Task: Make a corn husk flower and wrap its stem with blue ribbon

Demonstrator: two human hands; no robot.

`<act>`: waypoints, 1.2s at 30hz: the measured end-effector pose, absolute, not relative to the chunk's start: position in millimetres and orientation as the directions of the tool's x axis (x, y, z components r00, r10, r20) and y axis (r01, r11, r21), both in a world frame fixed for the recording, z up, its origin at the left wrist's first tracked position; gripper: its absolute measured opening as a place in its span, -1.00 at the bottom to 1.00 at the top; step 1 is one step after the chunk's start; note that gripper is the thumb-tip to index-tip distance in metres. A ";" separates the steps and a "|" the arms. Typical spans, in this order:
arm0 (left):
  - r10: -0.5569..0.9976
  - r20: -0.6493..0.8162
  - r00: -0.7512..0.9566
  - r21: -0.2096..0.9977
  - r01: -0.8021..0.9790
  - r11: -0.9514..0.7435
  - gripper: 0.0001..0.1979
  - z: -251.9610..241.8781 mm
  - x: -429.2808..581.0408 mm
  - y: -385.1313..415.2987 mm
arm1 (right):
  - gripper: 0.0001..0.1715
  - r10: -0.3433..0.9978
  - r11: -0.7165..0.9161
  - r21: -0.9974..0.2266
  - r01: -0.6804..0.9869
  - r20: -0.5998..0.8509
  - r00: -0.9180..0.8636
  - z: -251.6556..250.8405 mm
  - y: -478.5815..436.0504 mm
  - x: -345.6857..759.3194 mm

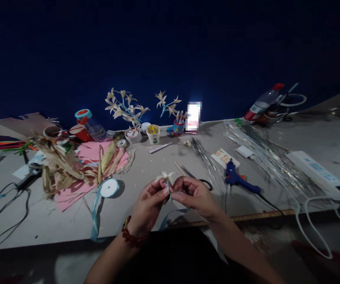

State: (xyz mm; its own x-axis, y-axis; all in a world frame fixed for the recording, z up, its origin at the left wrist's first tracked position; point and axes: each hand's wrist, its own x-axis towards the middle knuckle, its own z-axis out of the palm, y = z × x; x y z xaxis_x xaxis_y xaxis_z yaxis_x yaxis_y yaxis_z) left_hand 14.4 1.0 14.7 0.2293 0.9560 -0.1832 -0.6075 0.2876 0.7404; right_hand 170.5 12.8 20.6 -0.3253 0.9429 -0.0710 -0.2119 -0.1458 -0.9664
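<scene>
A small cream husk-like flower (167, 175) stands upright between my hands, its stem wrapped in light blue. My left hand (153, 200) is closed, thumb and fingers pinching the stem just under the petals. On the other side my right hand (194, 195) is closed too, its thumb and forefinger pinching light blue tape (172, 215) at the stem; a loose length of it trails below toward the table edge. The fingers partly hide the stem. To the left stands a roll of light blue tape (109, 188), a strip from it hanging over the front edge.
Dried corn husks (61, 167) lie on pink paper (77, 193) at left. Finished flower sprays (128, 108) stand at the back near a paper cup (153, 135). Right of me are scissors (189, 172), thin wires (207, 157), a blue glue gun (241, 179) and a power strip (316, 169).
</scene>
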 end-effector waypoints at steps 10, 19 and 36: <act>0.957 -0.196 0.212 0.738 -0.611 0.286 -0.80 13.2 14.4 2.8 | -0.72 0.946 -0.055 -0.987 -0.151 -0.003 -0.325 22.7 14.8 175.3; 0.906 -0.231 0.356 0.579 -0.698 0.421 -0.82 15.0 12.0 4.7 | -0.82 0.925 0.057 -0.996 -0.065 0.077 -0.372 22.5 16.1 176.6; 0.938 -0.228 0.260 0.657 -0.670 0.346 -0.79 7.3 11.8 3.3 | -0.77 0.950 0.108 -0.994 0.015 0.099 -0.298 22.2 16.0 170.9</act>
State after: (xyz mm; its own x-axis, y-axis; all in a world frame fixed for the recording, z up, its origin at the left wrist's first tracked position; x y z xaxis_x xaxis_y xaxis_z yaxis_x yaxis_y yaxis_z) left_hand 11.8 3.3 7.3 0.2605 0.9381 -0.2282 -0.6702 0.3458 0.6567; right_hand 170.9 16.0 22.2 -0.2976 0.9496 0.0987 0.0148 0.1079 -0.9940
